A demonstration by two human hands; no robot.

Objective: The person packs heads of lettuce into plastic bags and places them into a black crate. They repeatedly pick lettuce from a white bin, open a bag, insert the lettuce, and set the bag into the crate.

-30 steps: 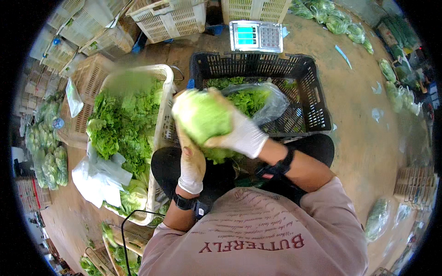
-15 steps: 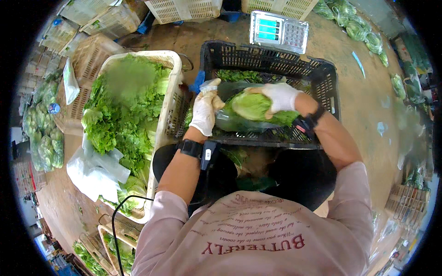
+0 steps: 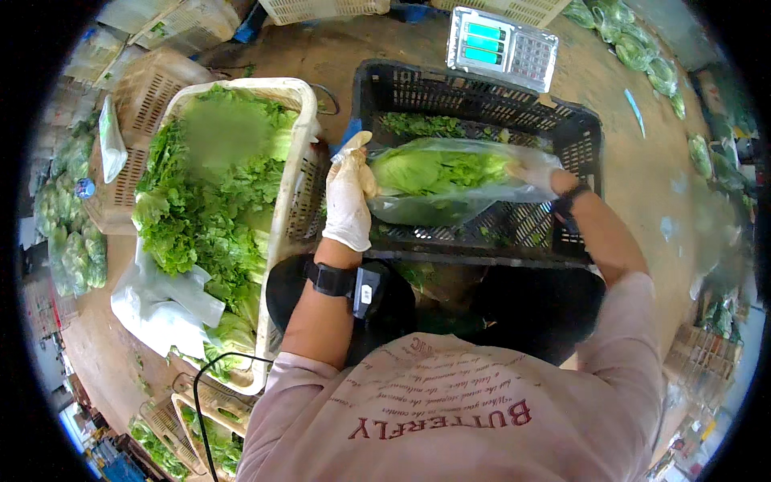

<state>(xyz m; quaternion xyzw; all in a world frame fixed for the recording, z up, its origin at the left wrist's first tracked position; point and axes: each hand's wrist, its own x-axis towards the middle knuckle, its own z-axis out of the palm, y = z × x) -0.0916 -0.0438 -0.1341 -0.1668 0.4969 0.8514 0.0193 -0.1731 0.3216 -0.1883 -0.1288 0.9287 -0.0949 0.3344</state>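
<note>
A head of leafy green lettuce lies lengthwise inside a clear plastic bag, above the black crate. My left hand, in a whitish glove, is closed on the bag's left end beside the leaves. At the lettuce's right end is my gloved right hand, its fingers against the pale end of the head. Clear film covers part of that hand and blurs its fingers. Loose green leaves are scattered on the crate's bottom.
Left of me stands a white crate heaped with lettuce, with white plastic bags over its near-left side. A digital scale sits beyond the black crate. Bagged vegetables lie on the floor at far right.
The lettuce has gone into the bag, which now stretches along its length. My right hand has moved right to the head's end; the left hand stays at the bag's left end.
</note>
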